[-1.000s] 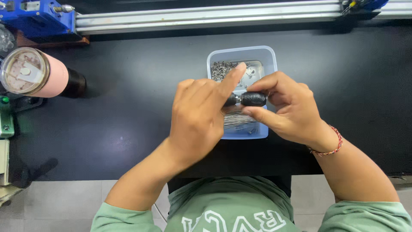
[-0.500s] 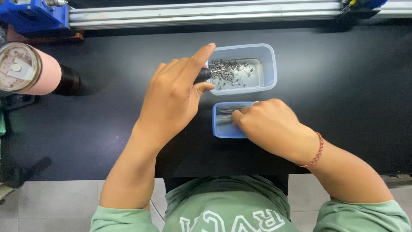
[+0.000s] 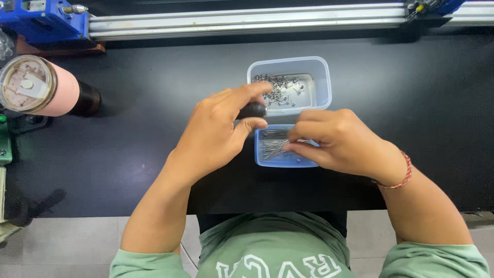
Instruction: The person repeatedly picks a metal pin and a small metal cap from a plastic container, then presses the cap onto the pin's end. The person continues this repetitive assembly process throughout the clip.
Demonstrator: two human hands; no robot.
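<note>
Since half a second ago, the left hand has drawn nearer, clasping a small black cylindrical part; the right hand pinches thin metal pins in the shallow blue plastic tray.

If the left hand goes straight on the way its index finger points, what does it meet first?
Probably the upper clear tub of small metal parts: the left hand points up-right at its near rim, though height is unclear.

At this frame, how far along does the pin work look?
Finished work: none visible. In hand: the left hand holds a small black cylinder, and the right hand pinches at thin metal pins in the near blue tray. Left: the far tub holds many small metal parts.
</note>
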